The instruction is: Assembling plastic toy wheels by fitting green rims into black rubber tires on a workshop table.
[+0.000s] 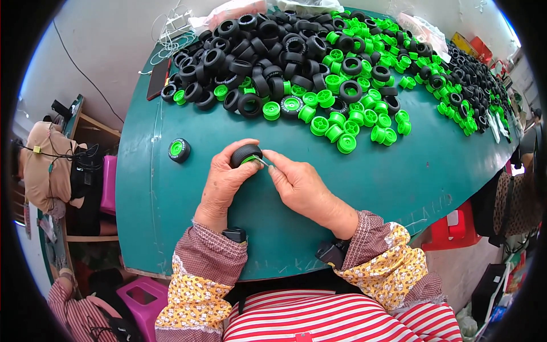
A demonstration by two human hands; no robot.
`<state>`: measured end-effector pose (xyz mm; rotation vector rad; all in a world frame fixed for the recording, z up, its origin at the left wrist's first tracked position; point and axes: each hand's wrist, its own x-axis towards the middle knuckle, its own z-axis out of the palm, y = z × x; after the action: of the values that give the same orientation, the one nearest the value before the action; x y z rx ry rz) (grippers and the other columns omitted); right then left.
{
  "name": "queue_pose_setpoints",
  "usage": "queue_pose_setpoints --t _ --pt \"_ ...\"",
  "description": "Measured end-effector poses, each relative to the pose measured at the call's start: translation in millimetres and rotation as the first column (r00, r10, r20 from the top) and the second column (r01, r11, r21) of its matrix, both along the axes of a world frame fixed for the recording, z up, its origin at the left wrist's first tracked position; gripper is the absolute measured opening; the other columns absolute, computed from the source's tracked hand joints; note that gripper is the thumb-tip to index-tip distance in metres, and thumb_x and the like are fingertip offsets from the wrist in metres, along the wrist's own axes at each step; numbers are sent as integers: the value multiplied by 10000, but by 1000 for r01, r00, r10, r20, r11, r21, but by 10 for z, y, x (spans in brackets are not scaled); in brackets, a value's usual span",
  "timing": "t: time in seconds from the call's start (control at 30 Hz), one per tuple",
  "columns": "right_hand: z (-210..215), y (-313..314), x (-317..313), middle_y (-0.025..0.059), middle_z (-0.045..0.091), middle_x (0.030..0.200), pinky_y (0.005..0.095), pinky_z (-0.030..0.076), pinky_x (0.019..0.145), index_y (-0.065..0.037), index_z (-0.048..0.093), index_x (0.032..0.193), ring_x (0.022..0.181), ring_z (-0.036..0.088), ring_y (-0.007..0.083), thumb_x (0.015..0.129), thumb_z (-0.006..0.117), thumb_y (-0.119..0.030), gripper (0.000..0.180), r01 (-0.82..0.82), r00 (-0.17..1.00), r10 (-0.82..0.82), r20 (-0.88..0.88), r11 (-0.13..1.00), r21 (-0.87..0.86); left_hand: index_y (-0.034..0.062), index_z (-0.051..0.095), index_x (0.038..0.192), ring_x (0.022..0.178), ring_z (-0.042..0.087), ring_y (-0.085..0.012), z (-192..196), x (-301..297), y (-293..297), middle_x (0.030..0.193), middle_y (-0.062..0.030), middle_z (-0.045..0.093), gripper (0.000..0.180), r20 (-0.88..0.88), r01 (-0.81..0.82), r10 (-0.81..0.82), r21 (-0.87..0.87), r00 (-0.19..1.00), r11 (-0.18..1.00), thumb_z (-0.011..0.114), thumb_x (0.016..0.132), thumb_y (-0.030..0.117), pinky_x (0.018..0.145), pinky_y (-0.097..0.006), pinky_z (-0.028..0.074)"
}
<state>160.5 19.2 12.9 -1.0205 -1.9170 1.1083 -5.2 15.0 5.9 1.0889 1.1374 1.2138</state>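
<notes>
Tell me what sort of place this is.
Probably a small workshop: a green table heaped with loose black tires and green wheel rims, with other people at the left.

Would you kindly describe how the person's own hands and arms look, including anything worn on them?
Both the left hand and right hand are ungloved. The sleeves have dotted mauve-brown cuffs, then yellow patterned bands edged with pale lace. A small black device sits at each cuff.

The left hand is gripping with curved fingers; just beside its thumb, the right hand is pinching, both forearms slanting inward.
</notes>
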Motion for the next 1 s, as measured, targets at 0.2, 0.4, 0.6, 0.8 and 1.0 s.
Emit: queue_pose_setpoints --t 0.2,0.4,0.6,0.8,1.0 --pt "-17 -3 5 209 593 779 441 456 601 12 478 1132 683 575 369 850 451 -119 312 16 995 -29 92 991 132 13 569 1056 735 562 -82 0 6 5 825 -16 579 354 -31 -2 2 -16 1000 1000 621 706 4 683 -204 468" --pt "-38 -9 -5 196 600 791 441 461 578 19 478 1112 679 583 358 844 460 -116 300 19 986 -57 155 971 239 13 572 1050 724 553 -74 17 -1 8 823 -12 577 353 -77 -6 4 -20 997 1000 624 701 13 672 -199 463" --pt "-89 -3 3 170 593 755 416 472 548 7 484 1111 649 587 331 801 486 -80 322 26 976 -109 189 918 395 29 575 1035 754 559 -92 -50 -3 15 844 -32 591 343 -193 -2 8 31 981 1000 618 694 36 674 -226 464" --pt "-24 -60 47 109 555 698 356 477 527 -43 514 1110 607 576 269 710 523 -16 401 -86 876 -159 456 878 472 21 564 990 758 595 -254 -18 67 -21 878 -127 590 341 -607 38 218 381 764 924 603 651 9 681 -295 477" --pt "10 -80 39 146 575 731 364 499 540 -6 493 1097 644 602 284 690 521 -50 410 -171 831 -93 549 895 411 28 555 955 786 547 -319 62 113 -84 850 -133 547 323 -769 179 313 479 557 859 581 638 -23 679 -371 457"
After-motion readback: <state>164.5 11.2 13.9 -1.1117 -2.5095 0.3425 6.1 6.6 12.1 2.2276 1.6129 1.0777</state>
